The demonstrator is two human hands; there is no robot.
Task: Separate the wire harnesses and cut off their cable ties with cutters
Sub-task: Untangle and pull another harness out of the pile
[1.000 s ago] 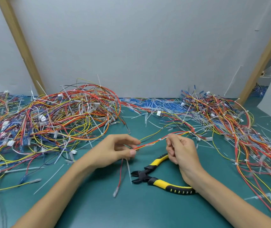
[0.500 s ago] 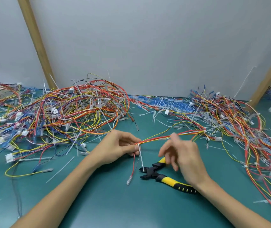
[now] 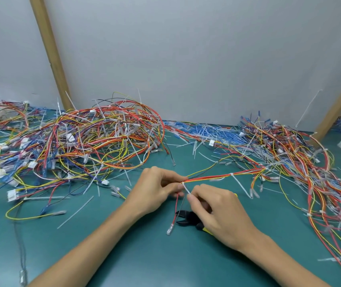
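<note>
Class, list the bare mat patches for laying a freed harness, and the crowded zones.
Bare mat: between the forearms, nearer than the cutters; front left, below the left pile. Crowded: that pile, the right pile, the tie-strewn strip between.

A wiring workshop — green mat (image 3: 144, 255), heaped wire harnesses (image 3: 95, 141) (loose cable ties (image 3: 75, 212) everywhere)

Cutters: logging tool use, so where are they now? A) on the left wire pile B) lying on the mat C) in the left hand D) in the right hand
B: the cutters lie on the mat beneath the right hand, which pinches a cable tie.
</note>
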